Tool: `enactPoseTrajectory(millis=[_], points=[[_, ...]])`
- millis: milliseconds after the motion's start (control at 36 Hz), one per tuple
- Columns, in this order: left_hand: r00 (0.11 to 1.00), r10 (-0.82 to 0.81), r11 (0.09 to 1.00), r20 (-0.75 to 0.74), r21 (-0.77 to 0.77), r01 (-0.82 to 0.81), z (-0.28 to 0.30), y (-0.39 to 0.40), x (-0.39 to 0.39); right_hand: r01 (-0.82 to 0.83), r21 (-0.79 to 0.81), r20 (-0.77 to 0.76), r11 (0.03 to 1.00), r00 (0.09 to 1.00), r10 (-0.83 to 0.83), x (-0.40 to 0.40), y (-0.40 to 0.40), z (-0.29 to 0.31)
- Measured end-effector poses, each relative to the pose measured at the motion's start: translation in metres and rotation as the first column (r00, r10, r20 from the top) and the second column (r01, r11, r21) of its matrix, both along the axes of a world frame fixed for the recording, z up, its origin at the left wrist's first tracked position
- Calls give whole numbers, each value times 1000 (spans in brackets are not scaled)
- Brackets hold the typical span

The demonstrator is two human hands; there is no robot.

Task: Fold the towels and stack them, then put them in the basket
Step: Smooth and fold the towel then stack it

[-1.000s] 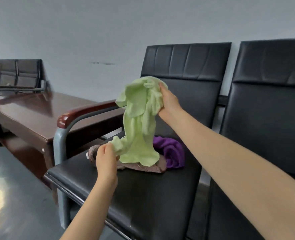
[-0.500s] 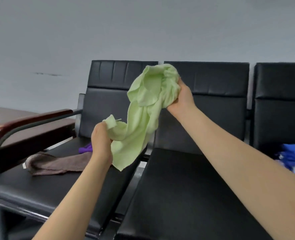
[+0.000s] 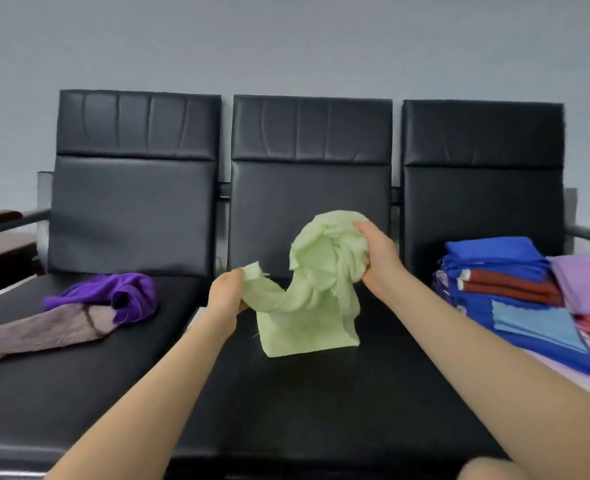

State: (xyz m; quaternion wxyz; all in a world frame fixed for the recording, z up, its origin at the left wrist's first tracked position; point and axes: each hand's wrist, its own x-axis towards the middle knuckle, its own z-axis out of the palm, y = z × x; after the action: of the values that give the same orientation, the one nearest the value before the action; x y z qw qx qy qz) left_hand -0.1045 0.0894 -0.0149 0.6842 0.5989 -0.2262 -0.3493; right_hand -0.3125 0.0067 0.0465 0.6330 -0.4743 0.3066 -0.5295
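STEP: spread green towel flat on middle seat | LEFT: left hand fingers pinch a corner | RIGHT: right hand fingers grip bunched cloth | ADVICE: locate second corner, pull taut before lowering.

Brown towel cut by left edge

Bare room is left on the middle seat; the side seats are taken by loose towels and a folded stack.
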Motion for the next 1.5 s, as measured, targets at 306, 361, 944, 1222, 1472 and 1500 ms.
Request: enactPoseTrajectory(millis=[306,361,944,1222,1472,1500], points=[[959,-85,986,270,158,43,-47,-16,18,-427,8,-876,904,433,212,-31,29,-120],[940,-104,983,326,175,48,-54,-17,22,-435,-5,-865,901,453,214,-27,29,-123],[678,-451,865,581,470,173,-76,-28,-20,-96,-185,-909,978,394,-133,-29,-36,-138],[709,-517,850,479,384,360,-79,-29,-42,-76,-117,-820,990,570,-54,-33,-32,-139],[962,-242,962,124,162,221,-51,-27,-32,66,236,-299,969,954,7,-46,-38,-118],[978,-192,975,79,133,181,-48,-26,-29,54,277,-217,959,976,8,-49,-37,-115]])
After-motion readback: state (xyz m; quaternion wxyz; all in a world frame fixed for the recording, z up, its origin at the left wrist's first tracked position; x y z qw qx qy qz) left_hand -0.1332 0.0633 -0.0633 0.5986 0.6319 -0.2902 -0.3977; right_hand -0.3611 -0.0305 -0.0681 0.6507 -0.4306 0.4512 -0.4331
